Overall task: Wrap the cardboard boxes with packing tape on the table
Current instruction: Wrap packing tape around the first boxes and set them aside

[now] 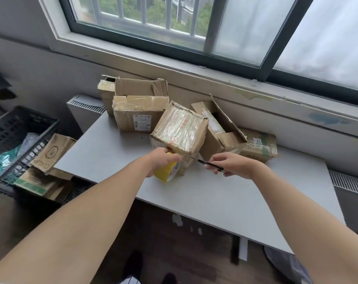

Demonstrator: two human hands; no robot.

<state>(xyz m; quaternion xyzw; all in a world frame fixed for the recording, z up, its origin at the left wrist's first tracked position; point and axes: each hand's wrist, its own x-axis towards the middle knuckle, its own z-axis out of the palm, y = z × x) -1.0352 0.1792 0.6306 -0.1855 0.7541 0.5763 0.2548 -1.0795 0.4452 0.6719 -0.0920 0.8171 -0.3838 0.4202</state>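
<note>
A tape-covered cardboard box (180, 128) stands tilted in the middle of the grey table (225, 197). My left hand (163, 158) grips a yellow roll of packing tape (169, 171) right at the box's near lower corner. My right hand (233, 165) holds black scissors (210, 163), their blades pointing left to the tape between roll and box. Whether the blades touch the tape I cannot tell.
More cardboard boxes stand behind: two stacked at the back left (137, 107), an opened one (219, 130) and a flat one (258, 145) to the right. A black crate (12, 128) and loose boxes (51, 152) sit left of the table. A window sill runs behind.
</note>
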